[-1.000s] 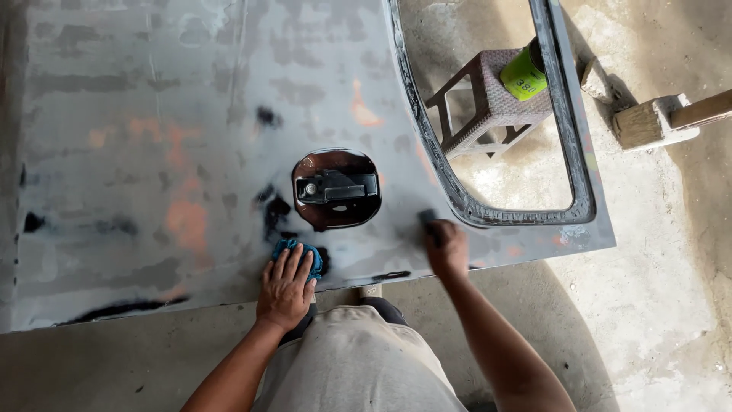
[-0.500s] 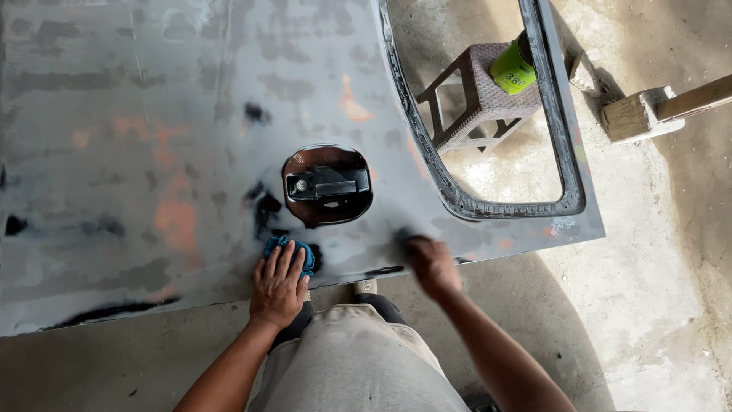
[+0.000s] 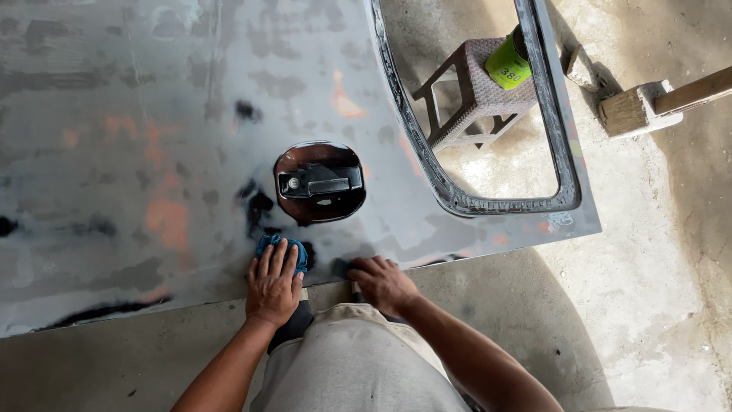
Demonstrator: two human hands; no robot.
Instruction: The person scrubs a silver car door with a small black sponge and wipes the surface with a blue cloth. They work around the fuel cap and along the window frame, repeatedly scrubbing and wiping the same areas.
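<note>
There is only one camera, worn on the person's head, and it is looking almost straight down. It is taking in the sanded grey car door panel (image 3: 191,137) lying flat across the upper part of the frame, close enough that the panel is running off the left and top edges. Nearest the lens, at the bottom edge, the person's own torso and forearms are showing, with the left hand (image 3: 272,286) and right hand (image 3: 383,281) at the panel's near edge. Concrete floor (image 3: 648,290) is filling the right side. No second view is sharing the scene.
</note>
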